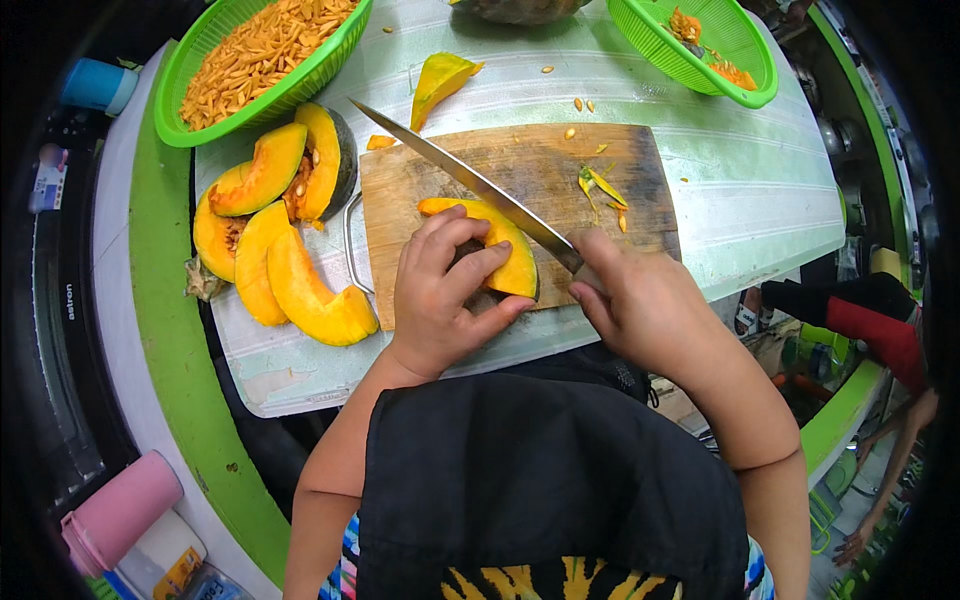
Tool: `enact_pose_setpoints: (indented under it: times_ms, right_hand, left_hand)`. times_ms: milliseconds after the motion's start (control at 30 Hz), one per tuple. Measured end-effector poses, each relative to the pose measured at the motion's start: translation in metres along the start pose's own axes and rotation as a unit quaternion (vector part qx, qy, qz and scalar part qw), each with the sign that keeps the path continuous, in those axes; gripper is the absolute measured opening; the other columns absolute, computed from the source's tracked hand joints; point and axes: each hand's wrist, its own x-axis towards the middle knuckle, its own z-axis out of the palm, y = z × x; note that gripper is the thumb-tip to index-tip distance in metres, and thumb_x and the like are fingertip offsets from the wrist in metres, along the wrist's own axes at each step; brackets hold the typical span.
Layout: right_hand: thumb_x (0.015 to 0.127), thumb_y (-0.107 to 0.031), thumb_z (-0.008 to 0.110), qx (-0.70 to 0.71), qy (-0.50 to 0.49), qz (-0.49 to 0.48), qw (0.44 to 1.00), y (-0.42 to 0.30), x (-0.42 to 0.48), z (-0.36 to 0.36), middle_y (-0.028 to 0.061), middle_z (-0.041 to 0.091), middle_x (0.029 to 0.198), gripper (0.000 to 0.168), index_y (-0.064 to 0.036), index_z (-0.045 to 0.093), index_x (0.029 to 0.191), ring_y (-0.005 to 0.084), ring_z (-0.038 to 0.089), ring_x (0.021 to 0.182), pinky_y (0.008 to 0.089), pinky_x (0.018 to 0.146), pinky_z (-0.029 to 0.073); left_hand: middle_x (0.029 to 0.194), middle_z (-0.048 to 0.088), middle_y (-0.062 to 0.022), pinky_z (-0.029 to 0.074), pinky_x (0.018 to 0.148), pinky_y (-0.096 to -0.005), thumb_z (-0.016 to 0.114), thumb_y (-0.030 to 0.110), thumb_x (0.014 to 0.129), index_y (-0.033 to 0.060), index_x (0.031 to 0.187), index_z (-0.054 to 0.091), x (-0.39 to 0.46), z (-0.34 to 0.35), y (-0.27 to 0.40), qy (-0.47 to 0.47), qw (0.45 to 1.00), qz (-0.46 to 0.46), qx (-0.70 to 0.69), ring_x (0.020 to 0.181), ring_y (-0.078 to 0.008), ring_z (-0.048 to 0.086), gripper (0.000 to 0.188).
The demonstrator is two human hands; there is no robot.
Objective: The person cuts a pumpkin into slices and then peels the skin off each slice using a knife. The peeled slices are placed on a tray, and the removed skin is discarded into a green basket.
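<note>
On the wooden cutting board (pixel 495 172), my left hand (pixel 454 292) grips a wedge of squash (pixel 514 262) with yellow flesh and dark rind. My right hand (pixel 637 296) holds a long kitchen knife (pixel 480 184) by its handle, the blade slanting up and left across the board. The blade passes just beyond the wedge; whether it touches is unclear. Thin peel scraps (pixel 600 187) and a few seeds lie on the board's right half. Left of the board are several cut squash wedges (pixel 307 285) and a seeded squash chunk (pixel 326 165).
A green basket (pixel 330 71) of shredded orange squash stands at the back left. Another green basket (pixel 697 56) holds seedy pulp. A squash piece (pixel 439 82) and a dark whole-looking squash (pixel 521 9) sit behind the board. A pink tumbler (pixel 124 510) stands at left; another person's arm (pixel 892 465) shows at right.
</note>
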Motion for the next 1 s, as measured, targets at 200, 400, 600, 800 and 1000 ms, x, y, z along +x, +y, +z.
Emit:
enact_pose_setpoints:
  times_ms: [200, 400, 600, 800, 1000]
  right_hand:
    - [0.085, -0.016, 0.058, -0.03, -0.012, -0.014, 0.999, -0.01, 0.002, -0.003, 0.0188, 0.063, 0.071, 0.023, -0.002, 0.045, 0.098, 0.0375, 0.063, 0.067, 0.0475, 0.058, 0.049]
    - [0.081, -0.01, 0.056, -0.024, -0.034, -0.036, 0.998, -0.002, 0.007, -0.004, 0.0178, 0.063, 0.069, 0.02, -0.002, 0.044, 0.096, 0.0375, 0.063, 0.066, 0.0468, 0.057, 0.05]
    - [0.08, -0.008, 0.055, -0.04, -0.058, -0.027, 0.997, 0.0, 0.01, 0.0, 0.0179, 0.063, 0.068, 0.02, -0.002, 0.043, 0.096, 0.038, 0.063, 0.064, 0.0485, 0.055, 0.049]
    - [0.082, -0.009, 0.055, 0.002, -0.036, -0.032, 0.999, 0.007, 0.01, 0.011, 0.0183, 0.063, 0.069, 0.018, -0.002, 0.044, 0.095, 0.0386, 0.063, 0.064, 0.0487, 0.056, 0.049]
    - [0.084, -0.017, 0.06, -0.016, -0.136, 0.04, 0.99, 0.008, 0.029, 0.021, 0.0206, 0.063, 0.073, 0.03, -0.003, 0.042, 0.104, 0.0413, 0.062, 0.071, 0.0505, 0.062, 0.047]
  left_hand:
    - [0.108, 0.056, -0.0122, 0.042, 0.093, -0.0449, 0.083, 0.036, 0.061, 0.0091, 0.1, 0.065, 0.001, 0.0, 0.0, -0.002, 1.0, 0.0, 0.011, 0.107, -0.0357, 0.052, 0.051]
    - [0.106, 0.056, -0.0119, 0.043, 0.093, -0.0443, 0.083, 0.036, 0.061, 0.008, 0.1, 0.065, 0.001, -0.002, -0.001, -0.012, 1.0, -0.001, -0.005, 0.103, -0.0341, 0.053, 0.052]
    - [0.105, 0.059, -0.0126, 0.044, 0.094, -0.0433, 0.083, 0.036, 0.061, 0.0073, 0.099, 0.067, -0.002, 0.001, -0.004, -0.013, 1.0, 0.004, -0.012, 0.103, -0.0341, 0.056, 0.051]
    - [0.106, 0.06, -0.0105, 0.037, 0.098, -0.0508, 0.08, 0.043, 0.063, 0.0106, 0.099, 0.067, -0.004, 0.002, -0.005, -0.013, 0.999, 0.011, 0.03, 0.106, -0.0341, 0.057, 0.051]
    - [0.108, 0.058, -0.0073, 0.028, 0.102, -0.0557, 0.079, 0.044, 0.063, 0.0137, 0.099, 0.068, -0.004, 0.001, 0.0, -0.025, 0.998, -0.005, 0.06, 0.11, -0.0302, 0.055, 0.048]
